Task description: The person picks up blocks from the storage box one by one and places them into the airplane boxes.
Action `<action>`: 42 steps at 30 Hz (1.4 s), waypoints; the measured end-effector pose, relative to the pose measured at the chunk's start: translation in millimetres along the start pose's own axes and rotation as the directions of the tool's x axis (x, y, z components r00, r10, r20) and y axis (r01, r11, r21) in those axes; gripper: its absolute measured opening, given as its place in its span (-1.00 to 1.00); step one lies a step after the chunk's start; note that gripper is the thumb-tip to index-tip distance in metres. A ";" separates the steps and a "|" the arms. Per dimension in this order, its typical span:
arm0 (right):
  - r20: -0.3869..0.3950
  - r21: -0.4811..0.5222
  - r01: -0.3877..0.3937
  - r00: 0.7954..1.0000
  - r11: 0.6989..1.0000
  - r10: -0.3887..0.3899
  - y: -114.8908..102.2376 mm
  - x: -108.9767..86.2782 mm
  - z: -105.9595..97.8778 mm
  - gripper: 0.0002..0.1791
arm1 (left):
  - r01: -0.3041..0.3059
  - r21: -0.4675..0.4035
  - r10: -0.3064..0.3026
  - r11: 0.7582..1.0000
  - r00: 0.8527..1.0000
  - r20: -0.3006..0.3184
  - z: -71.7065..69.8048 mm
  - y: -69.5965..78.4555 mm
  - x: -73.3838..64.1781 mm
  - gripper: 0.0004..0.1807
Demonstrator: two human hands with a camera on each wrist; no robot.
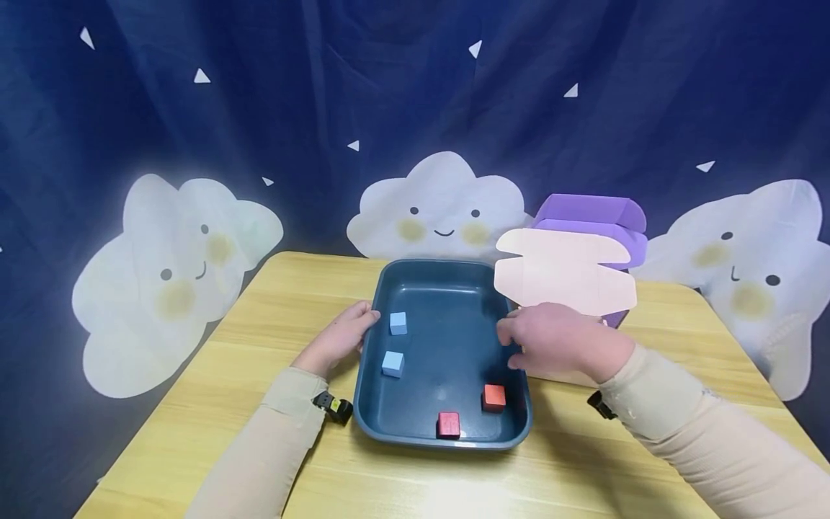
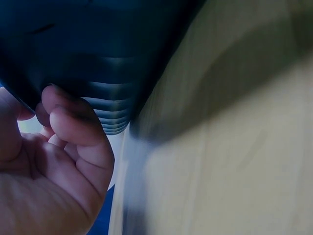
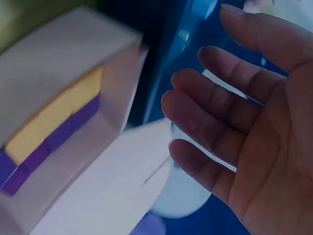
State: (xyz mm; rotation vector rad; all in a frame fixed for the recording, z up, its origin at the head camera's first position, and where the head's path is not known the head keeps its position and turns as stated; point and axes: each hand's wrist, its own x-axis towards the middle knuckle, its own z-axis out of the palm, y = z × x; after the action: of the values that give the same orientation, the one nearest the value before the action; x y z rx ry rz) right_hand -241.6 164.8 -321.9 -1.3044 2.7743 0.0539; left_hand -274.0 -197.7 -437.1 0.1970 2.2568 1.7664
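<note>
A dark blue tray lies on the table with two light blue cubes at its left side. An orange-red cube and a crimson cube sit near its front right. My left hand pinches the tray's left rim, thumb on top and fingers curled underneath. Over the tray's right rim hovers my right hand, fingers apart and nothing in them. Beside it stands a pale pink box with yellow cubes and purple cubes inside.
The pink box's lid stands raised at the tray's right. Behind it is an open purple box, partly hidden. A dark blue curtain with clouds hangs behind the wooden table.
</note>
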 end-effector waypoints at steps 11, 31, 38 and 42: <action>0.229 -0.068 0.044 0.973 0.997 -0.027 -45.0 27.1 24.2 -0.71 | 0.009 0.042 -0.009 0.999 1.000 -0.010 -1.7 3.5 0.2 -0.72; 0.075 -0.023 0.190 0.979 0.982 -0.188 -34.2 21.3 8.5 -0.82 | 0.002 0.051 -0.001 0.999 1.000 -0.019 -0.3 -0.7 2.0 -0.71; 0.026 0.019 0.129 0.991 0.991 -0.130 -13.8 10.8 -10.8 -0.75 | 0.009 0.040 -0.008 0.999 1.000 -0.010 0.9 -2.3 0.7 -0.70; 0.003 0.051 0.070 0.998 0.996 -0.070 -3.1 7.1 -14.3 -0.62 | -0.004 0.047 0.005 0.999 1.000 -0.018 0.7 -3.1 1.6 -0.71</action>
State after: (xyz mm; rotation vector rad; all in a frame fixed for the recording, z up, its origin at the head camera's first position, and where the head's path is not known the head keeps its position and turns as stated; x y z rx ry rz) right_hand -244.5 156.4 -308.2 -1.3856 2.7046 -0.0179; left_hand -275.1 -197.4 -440.5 0.1967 2.3131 1.7256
